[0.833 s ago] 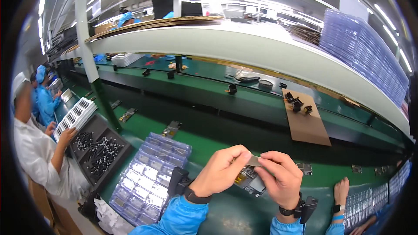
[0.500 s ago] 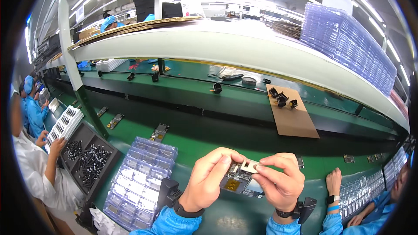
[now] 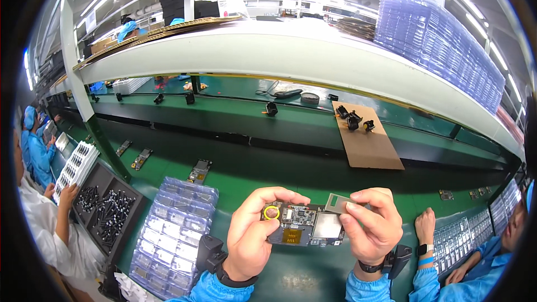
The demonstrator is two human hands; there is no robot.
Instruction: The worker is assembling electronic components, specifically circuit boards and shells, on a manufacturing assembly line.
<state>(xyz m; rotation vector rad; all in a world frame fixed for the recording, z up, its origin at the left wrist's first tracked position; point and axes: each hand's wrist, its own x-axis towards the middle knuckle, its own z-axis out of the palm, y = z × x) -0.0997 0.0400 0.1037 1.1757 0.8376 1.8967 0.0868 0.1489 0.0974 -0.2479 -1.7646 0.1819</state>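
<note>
My left hand (image 3: pixel 250 236) grips the left end of a circuit board (image 3: pixel 296 226) between thumb and fingers. The board carries a yellow-ringed round part by the thumb, a gold contact pad and a silver square plate. Between the thumb and fingers of my right hand (image 3: pixel 373 226) is a small, flat metal cover (image 3: pixel 337 203) with a rectangular cutout. It is tilted above the board's upper right part; whether it touches the board I cannot tell. A stack of clear plastic trays (image 3: pixel 173 226) stands left of my left hand.
Several circuit boards lie on the green bench, one (image 3: pixel 199 171) behind the trays. A cardboard sheet (image 3: pixel 372 151) with black parts leans ahead. At left, a person works near a black bin (image 3: pixel 137 193); at right, another person's hand (image 3: pixel 425 226) rests by clear trays (image 3: pixel 453 246).
The metal cover has moved right and up from the board's upper edge, in my right hand. More of the board's silver plate and the yellow-ringed part now shows. The view has shifted slightly.
</note>
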